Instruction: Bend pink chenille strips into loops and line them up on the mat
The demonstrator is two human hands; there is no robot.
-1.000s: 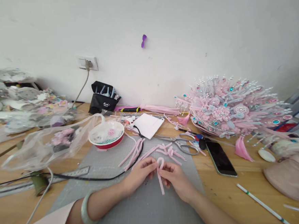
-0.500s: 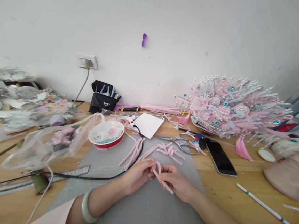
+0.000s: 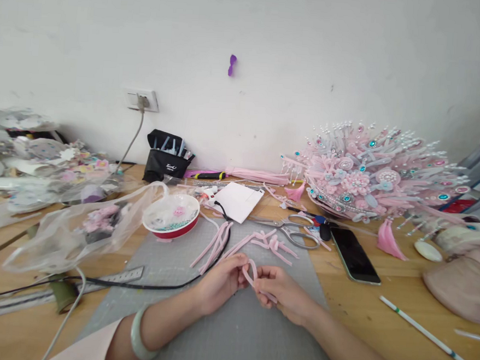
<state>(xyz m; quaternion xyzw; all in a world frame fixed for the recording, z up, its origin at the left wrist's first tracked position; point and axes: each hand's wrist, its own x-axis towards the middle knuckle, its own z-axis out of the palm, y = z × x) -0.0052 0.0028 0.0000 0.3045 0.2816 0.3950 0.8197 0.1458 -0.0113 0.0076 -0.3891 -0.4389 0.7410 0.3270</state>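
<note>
Strip point(image 3: 254, 269) drawn in at its tail, nearer my R grip point(image 3: 279, 290), vs. prev. frame; L grip point(image 3: 225, 286) & R both pinching it. Step: looping, prob.; next needs steady hold.

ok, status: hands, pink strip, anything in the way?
Left hand, right hand: both holding pink strip. Strip bent into a loop. Black cable crosses mat beyond left hand, not touching strip.

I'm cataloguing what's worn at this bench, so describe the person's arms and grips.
The left arm has a pale pink sleeve and, just beyond its edge, a smooth, pale green bangle. The right arm shows no sleeve within view. The left grip and right grip are ungloved; no rings can be made out.
</note>
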